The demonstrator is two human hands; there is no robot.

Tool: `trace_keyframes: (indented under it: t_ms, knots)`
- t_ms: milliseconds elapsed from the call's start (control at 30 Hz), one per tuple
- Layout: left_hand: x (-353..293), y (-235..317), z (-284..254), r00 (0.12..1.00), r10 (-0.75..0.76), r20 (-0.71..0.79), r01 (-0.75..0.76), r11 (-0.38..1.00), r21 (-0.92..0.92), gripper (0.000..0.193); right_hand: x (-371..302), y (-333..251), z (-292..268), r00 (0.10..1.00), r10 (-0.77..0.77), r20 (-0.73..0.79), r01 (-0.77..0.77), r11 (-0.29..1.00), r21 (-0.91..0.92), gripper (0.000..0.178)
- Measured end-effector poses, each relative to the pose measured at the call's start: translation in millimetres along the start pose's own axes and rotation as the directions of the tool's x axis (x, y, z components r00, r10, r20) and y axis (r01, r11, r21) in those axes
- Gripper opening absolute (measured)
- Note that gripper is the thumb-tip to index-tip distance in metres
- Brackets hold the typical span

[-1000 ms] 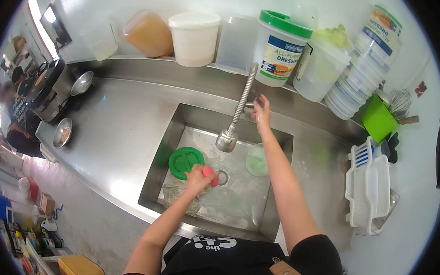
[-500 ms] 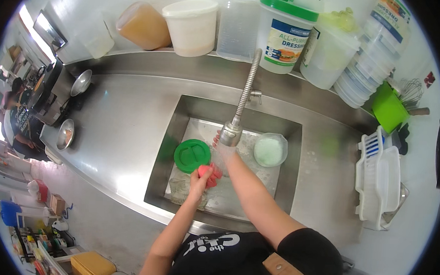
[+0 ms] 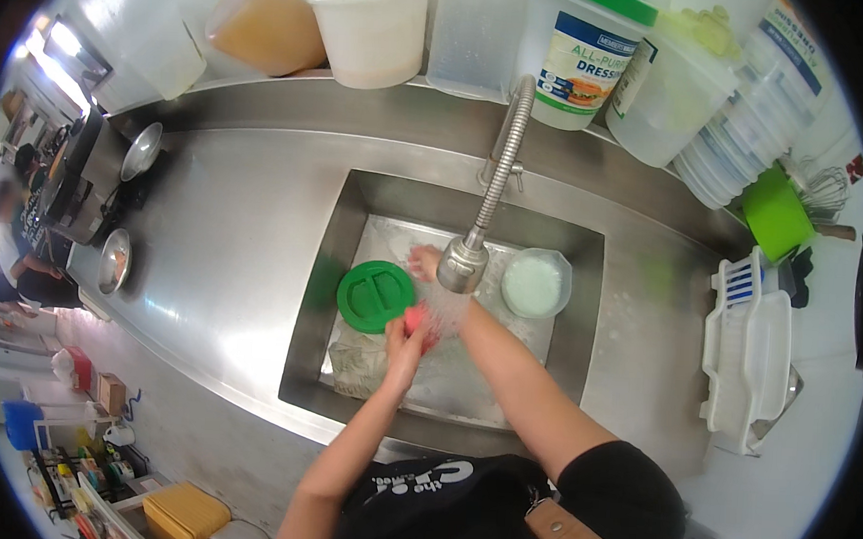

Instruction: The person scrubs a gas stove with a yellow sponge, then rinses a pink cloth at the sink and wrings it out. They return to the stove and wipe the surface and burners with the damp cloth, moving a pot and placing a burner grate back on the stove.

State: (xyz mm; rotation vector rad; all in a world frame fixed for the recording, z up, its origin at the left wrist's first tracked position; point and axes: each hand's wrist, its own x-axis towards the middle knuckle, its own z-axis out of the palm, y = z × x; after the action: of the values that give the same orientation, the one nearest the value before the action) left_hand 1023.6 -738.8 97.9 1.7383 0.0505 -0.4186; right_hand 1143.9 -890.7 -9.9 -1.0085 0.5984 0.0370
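- The washing looks to be in mid-course: water runs from the spray head of the sink faucet point(image 3: 464, 264) and falls onto the person's hands low in the steel sink point(image 3: 344, 363).
- The left hand point(image 3: 403, 341) is closed around a small pink-red thing, probably a sponge point(image 3: 419, 324), right under the stream.
- The right hand point(image 3: 426, 262) reaches further in, behind the spray head; it is partly hidden by the head and the water, so I cannot tell whether it is open or gripping anything.
- A round green lid point(image 3: 376, 296) lies flat on the sink floor just left of the hands; whether it is already scrubbed cannot be read from here.
- A clear tub with pale, milky water point(image 3: 535, 284) stands in the sink to the right of the faucet, seemingly waiting for a rinse.
- A limp clear bag or film point(image 3: 356, 368) lies in the near left corner of the sink.
- The white drying rack point(image 3: 751, 355) on the bench at the right holds little that can be made out, so most of the washing seems left to do.
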Motion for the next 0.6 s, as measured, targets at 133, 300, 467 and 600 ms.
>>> trace_keyframes:
  t_ms: [133,300,467,600]
  knots:
    - [38.6,-10.1,32.7,0.986,0.164,0.020,-0.164,0.953,0.254,0.030,-98.4,7.4,-22.6,0.986,0.166,-0.002,-0.166,0.985,0.043,0.034]
    - [58.5,-13.8,48.9,0.973,0.059,0.222,-0.161,0.866,0.473,0.031,-196.7,-25.6,16.0,0.941,0.299,-0.160,-0.231,0.911,0.342,0.048]
    - [29.9,0.7,78.4,0.985,0.016,0.172,-0.080,0.925,0.373,0.047,-202.9,-59.4,34.2,0.946,0.316,-0.076,-0.240,0.837,0.492,0.048]
    - [-7.1,8.9,63.6,0.914,0.404,0.039,-0.368,0.783,0.501,0.053,-177.3,-49.7,36.3,0.965,0.230,0.126,-0.262,0.841,0.473,0.045]
